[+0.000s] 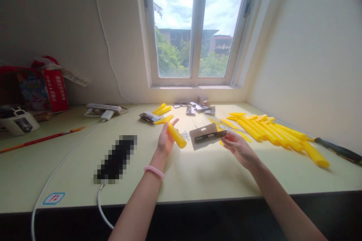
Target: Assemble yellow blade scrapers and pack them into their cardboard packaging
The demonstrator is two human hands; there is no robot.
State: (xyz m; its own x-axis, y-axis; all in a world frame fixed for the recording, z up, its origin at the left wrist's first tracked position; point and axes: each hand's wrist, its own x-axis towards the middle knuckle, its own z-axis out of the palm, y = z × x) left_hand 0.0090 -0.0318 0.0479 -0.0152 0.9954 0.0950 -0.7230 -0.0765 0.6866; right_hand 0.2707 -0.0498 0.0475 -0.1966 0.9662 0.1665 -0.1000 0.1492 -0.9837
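Observation:
My left hand (166,138) is closed around a yellow plastic tool (177,135) with a thick handle and a flared head. Between the fingers and thumb of my right hand (236,146) is a folded card package (206,137) with a dark label band and a hanging hole. Small metal pieces (185,136) lie on the table between the two hands. Flat yellow parts (240,134) rest behind my right hand. Near the head of the held tool lies a dark card package (147,117), beside two yellow pieces (162,109).
Several yellow handles (271,133) lie in a row on the right, by a black-handled screwdriver (338,150). More cards (198,107) are below the window. On the left are a power strip (103,108), a mug (21,122), a red stick (42,139), a blurred-out dark object (115,160) and cables.

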